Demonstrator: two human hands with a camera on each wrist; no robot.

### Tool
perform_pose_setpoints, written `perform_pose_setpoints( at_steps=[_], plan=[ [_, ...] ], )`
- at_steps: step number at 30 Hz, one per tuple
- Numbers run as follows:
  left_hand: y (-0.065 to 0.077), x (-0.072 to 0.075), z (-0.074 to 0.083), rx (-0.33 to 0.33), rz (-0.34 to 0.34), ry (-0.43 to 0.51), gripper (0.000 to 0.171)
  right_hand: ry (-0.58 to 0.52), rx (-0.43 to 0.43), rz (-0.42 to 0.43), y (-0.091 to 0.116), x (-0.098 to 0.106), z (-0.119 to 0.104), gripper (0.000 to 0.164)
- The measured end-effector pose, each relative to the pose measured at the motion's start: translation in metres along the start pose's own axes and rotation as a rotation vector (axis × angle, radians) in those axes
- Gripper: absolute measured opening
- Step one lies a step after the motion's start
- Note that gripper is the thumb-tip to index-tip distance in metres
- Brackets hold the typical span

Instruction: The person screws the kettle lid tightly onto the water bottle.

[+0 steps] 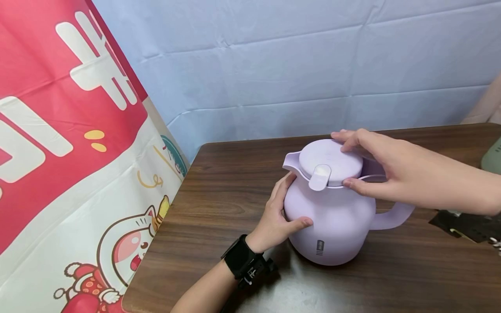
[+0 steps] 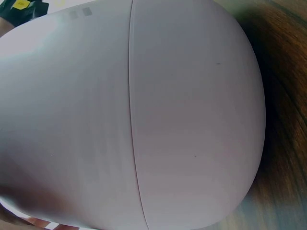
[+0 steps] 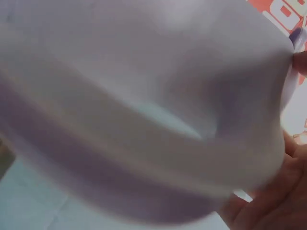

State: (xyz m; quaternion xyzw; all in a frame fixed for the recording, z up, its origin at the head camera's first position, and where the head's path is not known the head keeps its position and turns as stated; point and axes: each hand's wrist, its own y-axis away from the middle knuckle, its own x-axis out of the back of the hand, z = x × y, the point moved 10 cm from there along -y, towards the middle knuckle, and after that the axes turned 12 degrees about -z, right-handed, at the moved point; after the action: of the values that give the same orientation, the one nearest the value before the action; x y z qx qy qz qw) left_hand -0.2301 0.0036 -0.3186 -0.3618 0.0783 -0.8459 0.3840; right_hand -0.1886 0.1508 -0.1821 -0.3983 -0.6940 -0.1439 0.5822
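A lilac insulated jug (image 1: 330, 217) stands upright on the brown wooden table, its spout towards the left and its handle (image 1: 393, 217) on the right. The jug's round lid (image 1: 332, 158) sits in its mouth, with a small tab at the front. My left hand (image 1: 279, 213) holds the left side of the body, thumb across the front and fingers round behind. From above, my right hand (image 1: 372, 163) grips the lid's right side, thumb at the near edge and fingers at the far edge. The jug's body (image 2: 192, 115) fills most of the left wrist view.
A pale blue cloth (image 1: 274, 78) hangs behind the table (image 1: 219, 195). To the left hangs a red and white printed cloth (image 1: 105, 165). Part of a green object (image 1: 492, 158) shows at the right edge.
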Motion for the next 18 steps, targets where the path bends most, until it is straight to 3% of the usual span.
perform_pose_setpoints(
  at_steps=[8, 14, 18],
  plan=[
    [0.000, 0.000, -0.001, 0.005, -0.001, 0.003, 0.099, -0.095, -0.093, -0.048, -0.003, -0.012, 0.000, 0.036],
    [0.001, -0.001, -0.001, 0.004, -0.014, 0.020, 0.099, -0.050, -0.115, -0.082, -0.009, -0.020, -0.001, 0.062],
    [0.000, -0.001, 0.000, 0.003, -0.016, 0.013, 0.098, 0.021, -0.105, -0.086, -0.011, -0.023, -0.002, 0.066]
  ],
)
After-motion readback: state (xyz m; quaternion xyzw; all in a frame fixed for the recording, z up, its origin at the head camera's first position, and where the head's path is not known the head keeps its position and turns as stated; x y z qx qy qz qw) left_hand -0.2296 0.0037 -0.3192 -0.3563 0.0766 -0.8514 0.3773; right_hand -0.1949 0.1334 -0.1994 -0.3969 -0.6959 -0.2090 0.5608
